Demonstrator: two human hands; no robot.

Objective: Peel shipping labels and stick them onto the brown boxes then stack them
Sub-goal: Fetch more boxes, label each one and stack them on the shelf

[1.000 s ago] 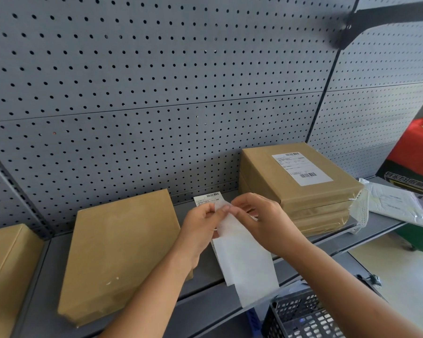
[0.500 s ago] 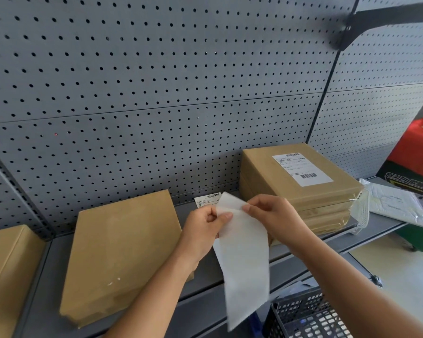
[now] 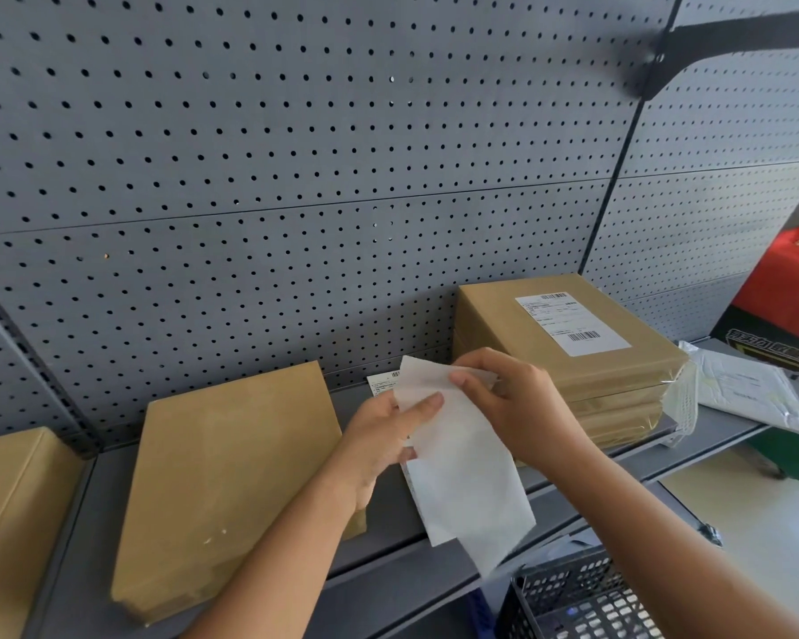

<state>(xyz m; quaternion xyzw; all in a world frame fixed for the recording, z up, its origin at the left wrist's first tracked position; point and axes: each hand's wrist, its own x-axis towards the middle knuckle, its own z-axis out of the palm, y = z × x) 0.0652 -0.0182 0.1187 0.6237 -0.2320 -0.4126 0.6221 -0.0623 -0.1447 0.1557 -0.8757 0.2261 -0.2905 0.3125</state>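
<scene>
since half a second ago our hands have drawn closer together, and the sheet's (image 3: 467,491) lower tip has swung right and lifted a little. from the left: the left box (image 3: 10,500) lies at the end of the shelf (image 3: 102,523), and the middle box (image 3: 222,477) lies flat just beside it, plain brown side up. our left hand (image 3: 379,449) pinches the sheet's upper part, thumb flat on its face, the other fingers hidden behind. the sheet hangs in the air in front of the shelf, one top corner sticking up, its lower end above the basket (image 3: 573,597). behind it a loose label (image 3: 384,382) lies on the shelf, mostly hidden. our right hand (image 3: 522,408), fingers curled, pinches the sheet's top edge just beside the left thumb. further right stands the stack (image 3: 494,315) of boxes with a stuck label (image 3: 573,322) on top, then a white bag (image 3: 752,394).
</scene>
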